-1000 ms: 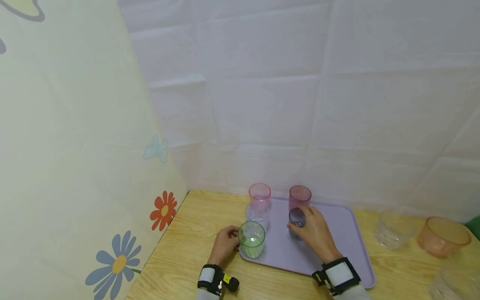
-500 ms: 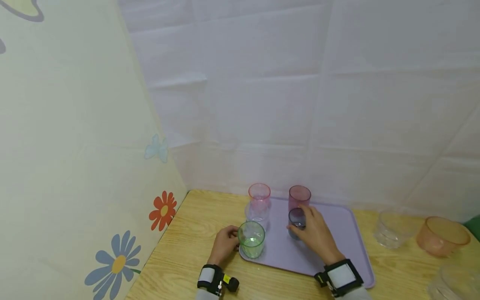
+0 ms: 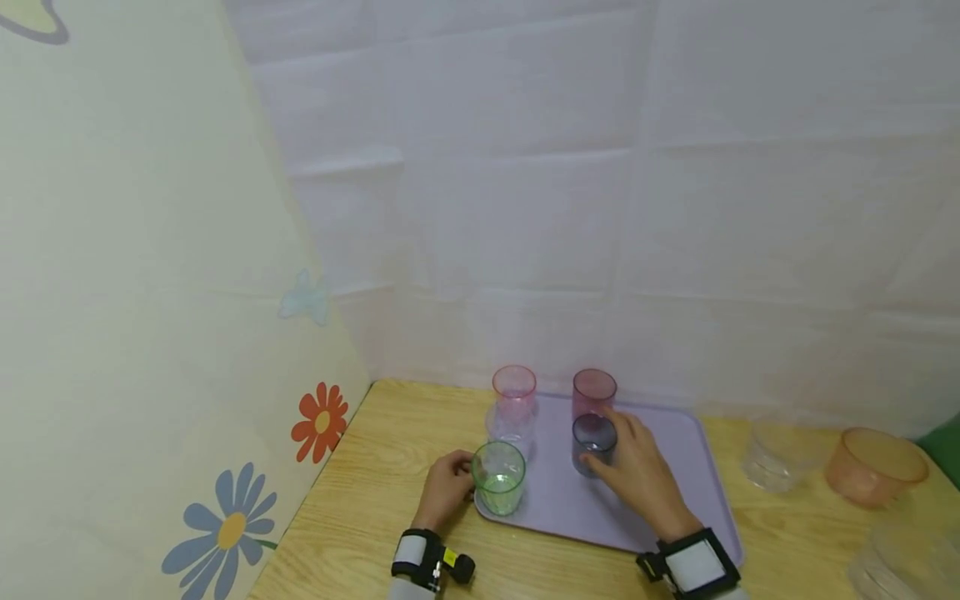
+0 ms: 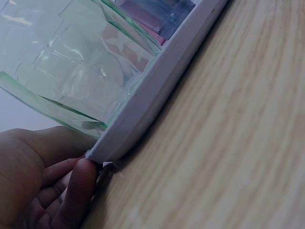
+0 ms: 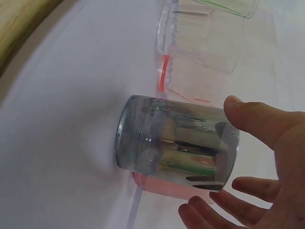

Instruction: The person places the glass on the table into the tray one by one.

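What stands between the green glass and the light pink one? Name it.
A clear glass stands between the green glass and the light pink glass, as the head view shows.

Tumblers, 5: dark tumbler (image 3: 585, 447) at the right hand (image 3: 645, 475), maroon tumbler (image 3: 593, 395) just beyond; green tumbler (image 3: 499, 490) beside the left hand (image 3: 444, 490), clear tumbler (image 3: 508, 428) and red-rimmed tumbler (image 3: 514, 393) beyond. Tray (image 3: 551, 504), 1, at left fingers. Well right of right hand: bowl (image 3: 870, 473), 1; clear vessels (image 3: 772, 465), 2.
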`<state>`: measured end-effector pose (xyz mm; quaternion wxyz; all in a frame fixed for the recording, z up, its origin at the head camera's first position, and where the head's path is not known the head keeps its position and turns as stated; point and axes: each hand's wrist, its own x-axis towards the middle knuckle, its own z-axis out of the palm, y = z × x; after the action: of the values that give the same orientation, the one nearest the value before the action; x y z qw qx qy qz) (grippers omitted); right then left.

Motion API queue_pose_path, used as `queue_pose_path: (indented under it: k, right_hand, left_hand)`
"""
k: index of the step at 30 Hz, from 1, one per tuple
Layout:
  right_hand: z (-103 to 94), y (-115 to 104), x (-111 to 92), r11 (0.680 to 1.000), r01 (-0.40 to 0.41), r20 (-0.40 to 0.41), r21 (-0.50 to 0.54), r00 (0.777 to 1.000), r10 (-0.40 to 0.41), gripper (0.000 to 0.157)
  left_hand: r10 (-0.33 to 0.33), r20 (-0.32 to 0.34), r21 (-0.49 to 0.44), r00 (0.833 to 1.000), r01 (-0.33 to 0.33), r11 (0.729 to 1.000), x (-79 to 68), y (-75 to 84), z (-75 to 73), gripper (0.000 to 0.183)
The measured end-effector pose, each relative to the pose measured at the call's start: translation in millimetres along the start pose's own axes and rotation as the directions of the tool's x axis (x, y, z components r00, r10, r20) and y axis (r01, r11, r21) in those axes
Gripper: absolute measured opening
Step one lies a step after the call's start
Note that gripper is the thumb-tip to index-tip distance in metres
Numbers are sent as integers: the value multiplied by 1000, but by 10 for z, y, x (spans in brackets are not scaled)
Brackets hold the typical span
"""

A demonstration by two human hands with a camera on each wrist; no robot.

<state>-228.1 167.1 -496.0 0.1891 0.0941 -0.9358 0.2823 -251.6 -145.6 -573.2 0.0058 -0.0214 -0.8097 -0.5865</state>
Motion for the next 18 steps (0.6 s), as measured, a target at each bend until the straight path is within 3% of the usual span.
queue_pose_path:
  k: [8, 18]
  right_hand:
    - [-140, -6, -136, 999, 31, -45, -26, 998, -32, 78]
    - [-320, 97, -341, 999, -17, -70, -37, 997, 15, 77]
  left_hand:
    - [-11, -5, -4, 1000, 11, 1000, -13, 12, 5, 22]
    - [-5, -2, 1, 1000, 5, 1000, -37, 46, -16, 22]
